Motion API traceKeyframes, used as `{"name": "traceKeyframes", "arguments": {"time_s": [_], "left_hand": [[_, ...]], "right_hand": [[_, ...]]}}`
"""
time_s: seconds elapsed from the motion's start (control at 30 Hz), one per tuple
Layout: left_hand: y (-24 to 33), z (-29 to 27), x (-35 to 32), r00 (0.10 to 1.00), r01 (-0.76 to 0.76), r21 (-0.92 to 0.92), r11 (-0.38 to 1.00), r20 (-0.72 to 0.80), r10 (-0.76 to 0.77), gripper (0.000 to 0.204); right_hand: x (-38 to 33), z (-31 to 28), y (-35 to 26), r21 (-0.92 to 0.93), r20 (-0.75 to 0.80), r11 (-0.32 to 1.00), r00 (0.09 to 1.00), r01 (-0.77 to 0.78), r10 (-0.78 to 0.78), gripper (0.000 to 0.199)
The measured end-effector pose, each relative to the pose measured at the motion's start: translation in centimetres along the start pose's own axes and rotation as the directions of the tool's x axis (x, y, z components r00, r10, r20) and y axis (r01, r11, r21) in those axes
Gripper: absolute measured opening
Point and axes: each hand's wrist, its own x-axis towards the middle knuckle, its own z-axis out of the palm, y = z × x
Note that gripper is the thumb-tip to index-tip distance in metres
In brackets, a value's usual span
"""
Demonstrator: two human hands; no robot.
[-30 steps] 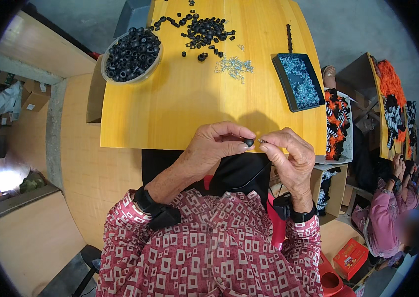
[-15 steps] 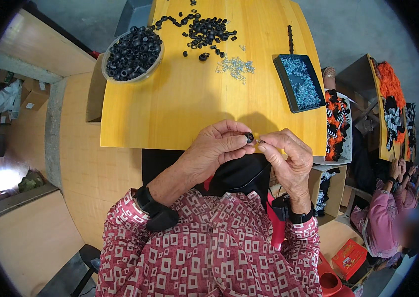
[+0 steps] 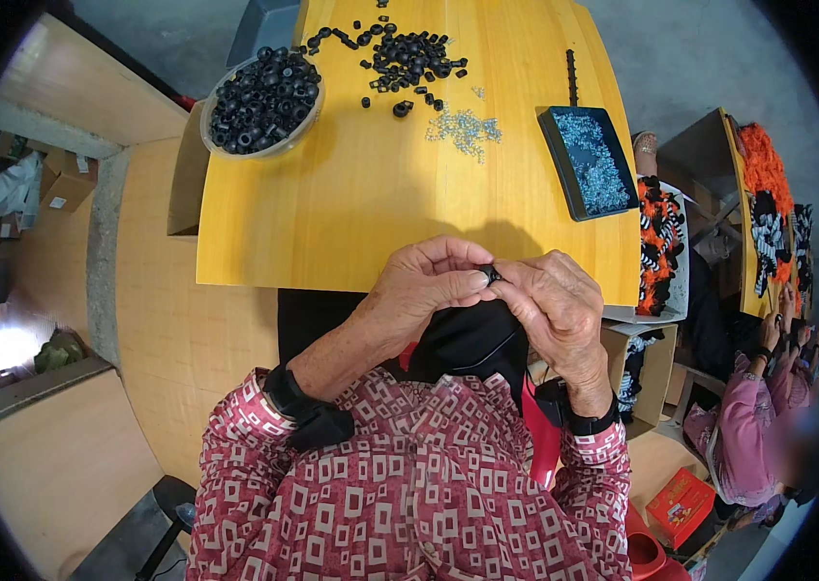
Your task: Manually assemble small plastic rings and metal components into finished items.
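Over the near edge of the yellow table, both my hands meet at a small round black plastic piece (image 3: 491,275). My left hand (image 3: 419,283) pinches it between thumb and fingers. My right hand (image 3: 557,302) is closed, its thumb and forefinger pressed against the piece's right side. Any small part between those right fingertips is hidden. Farther back, a round tub (image 3: 311,128) is heaped with similar black pieces. Loose black pieces (image 3: 411,60) lie spread beside it, and a patch of tiny silvery pieces (image 3: 466,130) lies just nearer.
A black tray (image 3: 561,179) of tiny silvery pieces stands at the table's right, with a dark ridged handle (image 3: 571,77) behind it. Past that edge, a white box (image 3: 682,252) holds orange, black and striped material. Another person (image 3: 743,412) sits at far right, hands at another table.
My right hand has moved left, bringing its fingertips against the black piece. The tiny silvery part that showed between its fingertips is now out of sight.
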Motion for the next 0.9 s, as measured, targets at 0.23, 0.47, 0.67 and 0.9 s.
{"name": "traceKeyframes", "arguments": {"time_s": [0.23,0.47,0.67,0.9], "left_hand": [[-0.1,-0.5,0.0,0.997,0.082,-0.163,0.983,0.008,-0.082,0.023],[-0.2,-1.6,0.2,0.998,0.04,-0.167,0.985,0.046,-0.032,0.021],[2.2,-3.4,0.1,0.997,-0.006,-0.05,0.999,-0.083,0.002,0.019],[3.2,-5.3,-0.4,0.996,-0.073,-0.154,0.985,-0.054,0.065,0.02]], "right_hand": [[0.0,0.3,0.0,0.02,-0.027,1.0,0.999,0.022,-0.021,0.022],[1.6,-0.3,-0.5,-0.116,0.048,0.977,0.984,0.177,-0.173,0.022],[7.3,-0.6,1.7,-0.095,0.064,0.99,0.993,0.104,-0.099,0.015],[15.1,3.0,6.6,-0.039,0.097,0.981,0.976,-0.191,0.194,0.019]]}}
